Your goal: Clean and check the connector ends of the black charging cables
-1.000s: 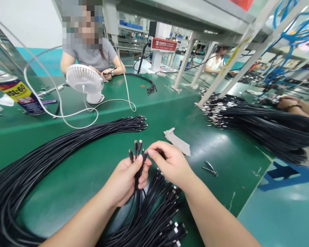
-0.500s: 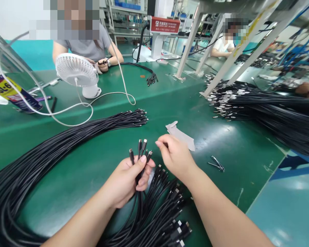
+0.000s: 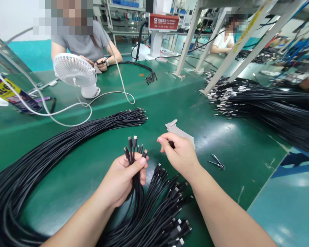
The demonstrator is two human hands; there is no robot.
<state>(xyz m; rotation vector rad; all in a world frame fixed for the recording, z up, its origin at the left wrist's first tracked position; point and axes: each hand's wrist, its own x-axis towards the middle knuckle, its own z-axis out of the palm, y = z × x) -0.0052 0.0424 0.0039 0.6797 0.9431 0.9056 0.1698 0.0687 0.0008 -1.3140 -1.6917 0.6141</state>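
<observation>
My left hand [image 3: 123,176] is closed around several black USB cables [image 3: 137,188]. Their plugs stand up above the thumb and fingers, with bare metal tips. To the right of those plugs, my right hand [image 3: 180,152] is closed in a pinch, apart from the cables. Something small and dark shows inside its curled fingers, but I cannot make out what it is. Below both hands, more cable ends [image 3: 175,195] fan out on the green table [image 3: 195,120]. The long cable bundle [image 3: 54,144] curves round on the left, its other ends lying beyond my left hand.
A pale strip [image 3: 180,130] lies behind my right hand, and nail clippers [image 3: 216,162] lie to its right. A large cable pile [image 3: 260,103] lies at the right. A white fan [image 3: 74,70], its cord and a spray can [image 3: 15,94] stand at the left. A co-worker [image 3: 79,44] sits opposite.
My left hand has shifted slightly left with the cables, and their plugs are spread a little differently. My right hand has moved slightly right, still pinched. The view has tilted slightly.
</observation>
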